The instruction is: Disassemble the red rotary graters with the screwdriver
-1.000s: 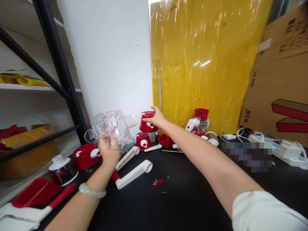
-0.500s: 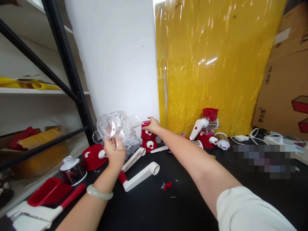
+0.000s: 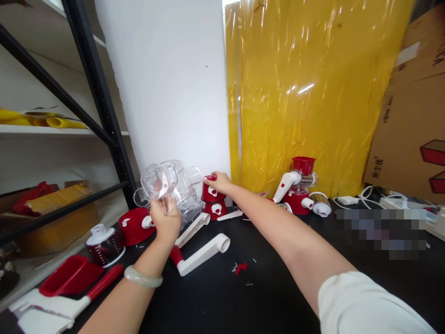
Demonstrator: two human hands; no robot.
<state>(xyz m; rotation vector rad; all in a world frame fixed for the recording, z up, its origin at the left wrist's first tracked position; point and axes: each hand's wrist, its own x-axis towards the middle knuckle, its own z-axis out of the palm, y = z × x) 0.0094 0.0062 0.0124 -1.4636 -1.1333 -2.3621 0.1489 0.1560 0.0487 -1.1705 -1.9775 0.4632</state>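
In the head view my left hand (image 3: 165, 218) is closed around a clear plastic grater housing (image 3: 158, 180), held up off the table. Behind it lie more clear housings (image 3: 189, 192), partly hidden. My right hand (image 3: 221, 181) reaches to the back and grips the upper of two stacked red grater bases (image 3: 209, 189), fingers over its top. The lower red base (image 3: 214, 209) stands on the black table. A third red base (image 3: 135, 227) sits left of my left hand. Below the hands lie white crank handles (image 3: 204, 255), one with a red grip.
An assembled rotary grater (image 3: 301, 185) stands at back right beside a drum blade (image 3: 320, 204). Another drum (image 3: 105, 246) and a red hopper (image 3: 71, 277) are at left. Small red parts (image 3: 241, 268) and screws lie mid-table. Black shelving (image 3: 104, 102) borders the left; a carton (image 3: 406, 125) the right.
My right hand has shifted slightly left, and the upper red base has moved a little left with it. My left hand and the clear housing have hardly moved.
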